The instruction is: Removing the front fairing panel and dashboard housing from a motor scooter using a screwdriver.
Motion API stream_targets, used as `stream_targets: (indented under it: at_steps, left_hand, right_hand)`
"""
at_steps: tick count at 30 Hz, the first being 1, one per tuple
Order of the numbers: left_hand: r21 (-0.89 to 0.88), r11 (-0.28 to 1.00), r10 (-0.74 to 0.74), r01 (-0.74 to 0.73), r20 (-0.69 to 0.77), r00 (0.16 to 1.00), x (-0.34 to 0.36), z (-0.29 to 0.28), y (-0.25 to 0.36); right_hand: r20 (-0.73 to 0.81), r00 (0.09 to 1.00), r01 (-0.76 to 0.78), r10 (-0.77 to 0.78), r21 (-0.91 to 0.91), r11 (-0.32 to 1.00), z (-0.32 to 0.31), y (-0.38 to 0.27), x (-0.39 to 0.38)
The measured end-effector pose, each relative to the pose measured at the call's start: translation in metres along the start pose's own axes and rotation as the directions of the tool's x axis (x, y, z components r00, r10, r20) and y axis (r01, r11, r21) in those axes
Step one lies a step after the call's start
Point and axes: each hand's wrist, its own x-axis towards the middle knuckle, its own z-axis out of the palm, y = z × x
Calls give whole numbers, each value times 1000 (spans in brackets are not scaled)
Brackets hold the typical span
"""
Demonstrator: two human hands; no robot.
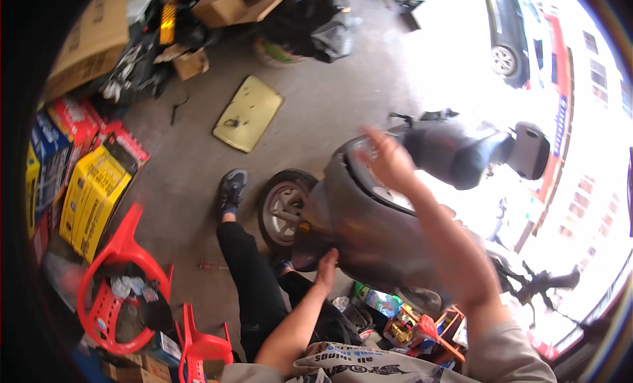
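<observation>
A grey motor scooter [389, 248] stands in front of me, with its wheel [283, 209] to the left and a dark-rimmed opening in the top of its body. My left hand [326, 271] lies against the near side of the body panel, fingers pointing up along it. Over the far rim of the opening is my right hand [390, 160], blurred by motion, its fingers stretched toward the left. I see nothing held in it. Whether it touches the rim I cannot tell.
A yellowish panel [249, 114] lies on the floor. Red stools [125, 284], boxes [95, 198] and cartons [89, 40] crowd the left. Tools and bottles [389, 307] lie close by my right. Beyond the scooter stands another scooter [455, 145]; a car [511, 43] is outside.
</observation>
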Motion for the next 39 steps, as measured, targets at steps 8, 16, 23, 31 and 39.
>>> stream_targets:
  at_steps: [8,16,23,31,39]
  left_hand:
    - [-81,993,-92,85,-82,992,12,0,4]
    - [-344,931,80,-121,-132,988,18,10,-20]
    - [-204,951,164,-233,-309,937,21,7,-15]
    - [-110,958,225,-264,-284,932,29,13,-22]
    - [-84,960,226,-267,-333,916,24,9,-21]
  right_hand:
    - [-479,860,-200,176,1,980,-95,-25,-227]
    - [-605,736,-342,304,55,938,-110,45,-318]
    - [-541,798,-279,265,58,958,-118,46,-277]
    - [47,882,-436,470,-299,849,-127,85,-158]
    - [-283,956,-279,77,-797,536,-169,92,-110]
